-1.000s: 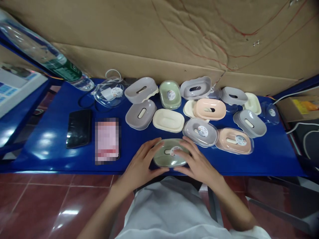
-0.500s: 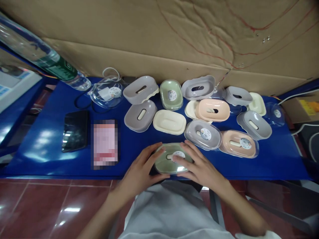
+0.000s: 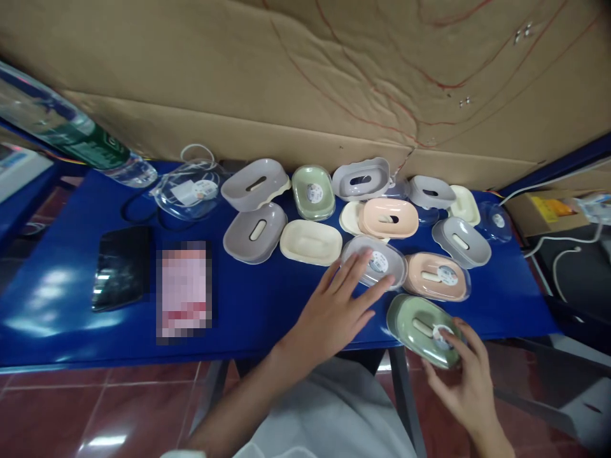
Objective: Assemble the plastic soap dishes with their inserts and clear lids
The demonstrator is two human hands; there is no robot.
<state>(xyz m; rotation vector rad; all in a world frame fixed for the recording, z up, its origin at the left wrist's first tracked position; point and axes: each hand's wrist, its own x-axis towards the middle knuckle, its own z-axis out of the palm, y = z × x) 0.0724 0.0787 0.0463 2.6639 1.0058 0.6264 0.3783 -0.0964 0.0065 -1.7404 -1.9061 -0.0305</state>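
Near the table's front edge, my right hand [image 3: 466, 375] grips a green soap dish [image 3: 415, 312] by its right end. A clear lid with a round label covers that dish, and it is tilted slightly. With fingers spread, my left hand [image 3: 337, 308] reaches over a grey soap dish with a clear lid [image 3: 372, 270]; I cannot tell whether the fingertips touch it. Beside it lies a peach soap dish with a clear lid [image 3: 424, 280]. Behind these are an open peach dish [image 3: 391, 226], a cream tray [image 3: 308, 245] and another green lidded dish [image 3: 312, 197].
Several grey dishes [image 3: 236, 232] stand along the back of the blue table [image 3: 258, 305]. To the left are a clear lid with a label [image 3: 184, 197], a black phone-like object [image 3: 121, 267], a blurred pink item [image 3: 185, 289] and a large water bottle [image 3: 90, 143]. Brown cardboard [image 3: 191, 83] rises behind.
The green soap dish has moved from between both hands to the right, now in my right hand alone. My left hand has let go and moved over the grey dish. The view has shifted right.
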